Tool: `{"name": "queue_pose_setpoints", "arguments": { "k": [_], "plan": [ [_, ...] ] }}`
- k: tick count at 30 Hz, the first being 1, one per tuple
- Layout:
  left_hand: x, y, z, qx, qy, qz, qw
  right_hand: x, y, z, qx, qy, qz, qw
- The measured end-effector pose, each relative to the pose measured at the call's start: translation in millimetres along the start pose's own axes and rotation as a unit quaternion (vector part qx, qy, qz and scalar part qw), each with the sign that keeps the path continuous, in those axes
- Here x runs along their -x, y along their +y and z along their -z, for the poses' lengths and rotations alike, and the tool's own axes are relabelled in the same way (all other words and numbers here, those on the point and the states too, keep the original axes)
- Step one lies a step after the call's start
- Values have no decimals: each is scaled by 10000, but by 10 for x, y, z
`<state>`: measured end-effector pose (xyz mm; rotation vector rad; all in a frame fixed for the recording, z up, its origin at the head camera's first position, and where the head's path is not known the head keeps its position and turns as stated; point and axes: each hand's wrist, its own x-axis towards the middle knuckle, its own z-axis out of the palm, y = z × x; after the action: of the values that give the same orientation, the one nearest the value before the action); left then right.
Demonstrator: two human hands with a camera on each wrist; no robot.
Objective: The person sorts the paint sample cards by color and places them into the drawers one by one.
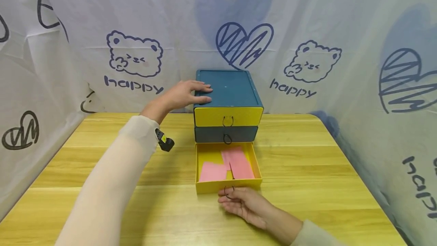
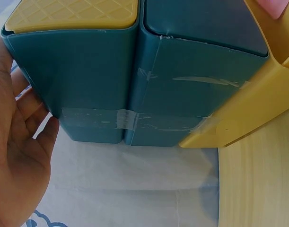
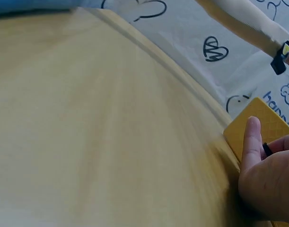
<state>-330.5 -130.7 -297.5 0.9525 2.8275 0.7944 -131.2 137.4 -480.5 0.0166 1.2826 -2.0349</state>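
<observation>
A small desktop drawer cabinet (image 1: 225,86) has a dark blue top, with a yellow drawer (image 1: 211,117) above a blue drawer (image 1: 208,134), both closed. At the bottom, a yellow drawer (image 1: 228,188) is pulled out toward me, with pink paper slips (image 1: 242,164) lying inside. My left hand (image 1: 186,94) rests on the left edge of the cabinet's top; the left wrist view shows its fingers (image 2: 33,106) against the blue casing. At the front of the pulled-out drawer, my right hand (image 1: 246,204) holds its dark loop handle (image 1: 229,192) with its fingers.
The cabinet stands toward the back of a wood-grain table (image 1: 307,162). Behind and at both sides hangs a white cloth (image 1: 191,22) printed with hearts and bears. The two upper drawers carry dark loop handles (image 1: 227,138). A black strap (image 1: 165,141) sits on the left wrist.
</observation>
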Motion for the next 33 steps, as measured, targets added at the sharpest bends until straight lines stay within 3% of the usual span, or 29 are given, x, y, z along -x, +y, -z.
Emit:
{"name": "queue_pose_setpoints", "arguments": {
  "k": [20, 33],
  "plan": [
    [-1, -21, -7, -32, 68, -29, 10000, -585, -363, 85, 54, 140, 501, 9986],
    [0, -23, -7, -42, 54, -41, 10000, -880, -566, 238, 294, 212, 450, 9983]
  ]
}}
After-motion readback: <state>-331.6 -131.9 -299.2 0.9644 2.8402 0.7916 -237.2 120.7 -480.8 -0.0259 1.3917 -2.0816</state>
